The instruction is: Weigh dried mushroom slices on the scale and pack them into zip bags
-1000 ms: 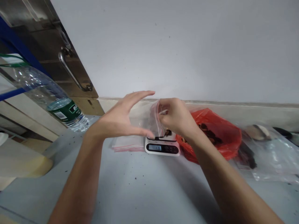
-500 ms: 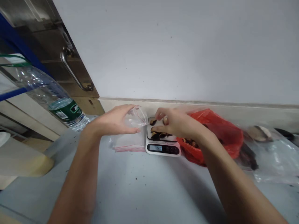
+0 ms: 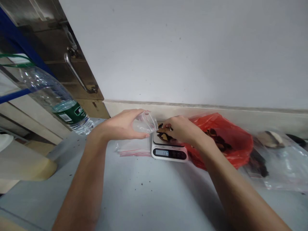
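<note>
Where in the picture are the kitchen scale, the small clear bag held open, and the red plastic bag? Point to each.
kitchen scale [image 3: 169, 153]: head view, on its front panel beside the display.
small clear bag [image 3: 144, 124]: head view, on its clear side wall, held by the left hand.
red plastic bag [image 3: 234, 141]: head view, on its crumpled right side.

Two bare forearms come in from the near edge, one at the left and one at the right, each slender and tapering toward the wrist. No sleeve, cuff or glove covers either arm; they are uncovered from the near edge up to the hands. The left hand [image 3: 125, 125] and the right hand [image 3: 179, 128] carry no ring, watch, bracelet or band. The fingers [image 3: 141, 136] are unadorned, with short nails as far as can be told, and no marks or tattoos show.
</note>
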Available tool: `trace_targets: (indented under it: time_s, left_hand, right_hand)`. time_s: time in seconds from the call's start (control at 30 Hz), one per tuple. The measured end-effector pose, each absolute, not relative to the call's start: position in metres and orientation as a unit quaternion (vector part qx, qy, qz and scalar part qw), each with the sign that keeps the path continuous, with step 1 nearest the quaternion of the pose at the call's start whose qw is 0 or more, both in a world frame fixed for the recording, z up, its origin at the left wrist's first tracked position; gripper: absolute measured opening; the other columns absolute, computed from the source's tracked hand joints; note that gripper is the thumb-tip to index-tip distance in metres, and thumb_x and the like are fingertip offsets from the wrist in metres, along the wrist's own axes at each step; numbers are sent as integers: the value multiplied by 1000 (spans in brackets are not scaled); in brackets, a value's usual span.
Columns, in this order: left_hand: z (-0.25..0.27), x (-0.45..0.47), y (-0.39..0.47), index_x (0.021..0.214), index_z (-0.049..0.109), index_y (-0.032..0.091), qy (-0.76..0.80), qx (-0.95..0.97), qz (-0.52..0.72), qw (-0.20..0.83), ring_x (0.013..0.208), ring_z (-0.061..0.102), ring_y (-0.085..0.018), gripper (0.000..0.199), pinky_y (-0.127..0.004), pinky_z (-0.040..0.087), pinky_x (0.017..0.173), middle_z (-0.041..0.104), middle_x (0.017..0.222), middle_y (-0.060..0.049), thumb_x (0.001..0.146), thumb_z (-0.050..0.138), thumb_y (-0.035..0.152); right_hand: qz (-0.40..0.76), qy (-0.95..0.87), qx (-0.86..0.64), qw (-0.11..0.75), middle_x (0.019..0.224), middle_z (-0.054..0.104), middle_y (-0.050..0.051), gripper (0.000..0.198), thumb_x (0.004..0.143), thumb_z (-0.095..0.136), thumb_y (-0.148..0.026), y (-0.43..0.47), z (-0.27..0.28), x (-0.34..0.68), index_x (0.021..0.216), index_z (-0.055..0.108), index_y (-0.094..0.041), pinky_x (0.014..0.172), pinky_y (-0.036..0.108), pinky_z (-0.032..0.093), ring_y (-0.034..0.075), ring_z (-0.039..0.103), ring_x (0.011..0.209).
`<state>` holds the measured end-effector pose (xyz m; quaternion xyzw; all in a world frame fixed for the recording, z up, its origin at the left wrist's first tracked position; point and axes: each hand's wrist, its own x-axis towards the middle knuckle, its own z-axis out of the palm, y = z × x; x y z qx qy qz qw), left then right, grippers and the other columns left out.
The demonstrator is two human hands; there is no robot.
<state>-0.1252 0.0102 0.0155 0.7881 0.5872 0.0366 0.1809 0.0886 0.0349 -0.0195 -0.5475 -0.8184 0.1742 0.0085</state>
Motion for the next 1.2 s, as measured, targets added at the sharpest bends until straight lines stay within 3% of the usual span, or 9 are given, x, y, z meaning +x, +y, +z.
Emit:
trace_targets:
  time_s: [0.17,0.4,0.5,0.6,0.7,0.8,0.93,1.03,1.2]
  left_hand:
    - [13,-129,13,158,41,26,585,790,24,183,144,50,-34,96,-43,41,118,50,160,-10,76,64,69]
    - [8,-129,16,157,42,25,619,750,-88,215,137,56,-36,98,-42,48,109,53,157,-13,70,67,64]
    - [9,-128,15,157,42,21,622,743,-106,226,136,57,-37,101,-42,49,106,54,157,-15,69,66,65]
    - [10,-128,15,154,45,25,621,743,-114,223,136,57,-36,97,-42,49,106,54,157,-13,70,64,67]
    - [12,-127,14,152,47,27,620,745,-117,218,135,59,-35,92,-41,50,105,55,156,-12,71,64,67]
    - [13,-125,14,150,50,25,616,749,-116,216,134,59,-35,89,-41,51,104,56,155,-13,72,65,66]
    - [11,-125,15,149,52,26,613,751,-120,214,135,59,-36,88,-42,51,105,56,155,-13,71,65,66]
    - [8,-126,16,153,47,27,612,749,-124,220,136,58,-35,93,-43,49,107,56,155,-13,70,65,67]
    - [8,-127,16,153,46,25,613,745,-121,233,137,57,-36,94,-44,49,108,55,157,-13,71,64,67]
  right_hand:
    - [167,-817,-548,64,91,78,9,17,86,63,-13,34,-17,93,90,78,-20,62,27,42,19,65,73]
    - [145,-852,-503,10,71,69,4,15,81,60,-11,26,-25,81,82,70,-22,53,29,29,17,56,61]
    - [190,-848,-493,29,79,73,4,11,79,65,-13,29,-24,81,83,71,-22,56,28,35,16,60,66]
    - [237,-831,-498,72,85,75,1,13,77,71,-17,31,-13,96,88,74,-22,60,26,42,15,63,68]
    - [186,-796,-571,79,79,73,0,14,72,77,-25,28,4,125,85,74,-25,55,28,42,17,62,63]
    - [130,-758,-636,64,77,73,3,18,66,79,-22,21,18,154,82,75,-28,53,32,42,22,64,64]
    - [102,-747,-646,117,76,72,5,5,76,74,-29,15,23,159,80,72,-27,53,34,41,24,64,64]
    - [130,-778,-605,106,81,75,4,9,82,70,-35,15,20,143,84,73,-26,56,31,44,21,66,67]
    - [184,-779,-595,71,94,79,4,13,89,62,-24,25,9,126,97,73,-24,58,27,47,19,70,76]
